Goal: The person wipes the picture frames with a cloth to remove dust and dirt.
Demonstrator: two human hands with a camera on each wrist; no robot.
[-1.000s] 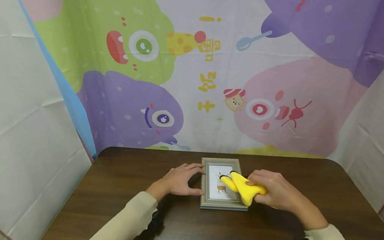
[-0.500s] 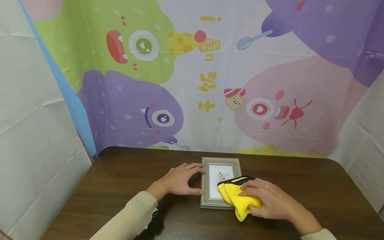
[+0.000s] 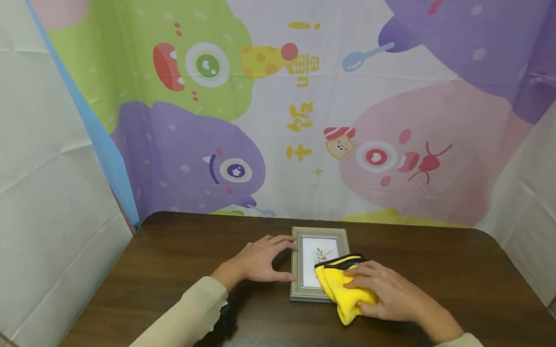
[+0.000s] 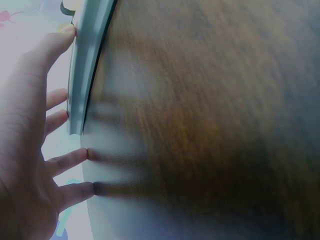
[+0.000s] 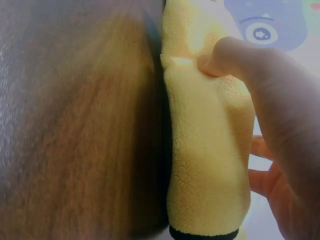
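A picture frame [image 3: 320, 232] with a pale grey-gold border and a small plant print lies flat on the table. My left hand [image 3: 259, 260] rests at its left edge, fingers spread. In the left wrist view the thumb and two fingertips touch the frame's side [image 4: 86, 70], and the other two fingertips reach down to the tabletop. A yellow cleaning cloth [image 3: 339, 289] with black trim, folded and thick, is gripped by my right hand [image 3: 389, 292]. The cloth lies over the frame's lower right part, hiding that corner and some of the print.
The dark wood table [image 3: 170, 274] has rounded far corners. Behind it hangs a cartoon curtain [image 3: 296, 186] with monster figures, close to the frame's far end. White sheets [image 3: 34, 174] close off both sides.
My right hand has lowered the cloth and shifted it toward me, from raised over the frame to lying on its lower right. The left hand and the frame stay put.
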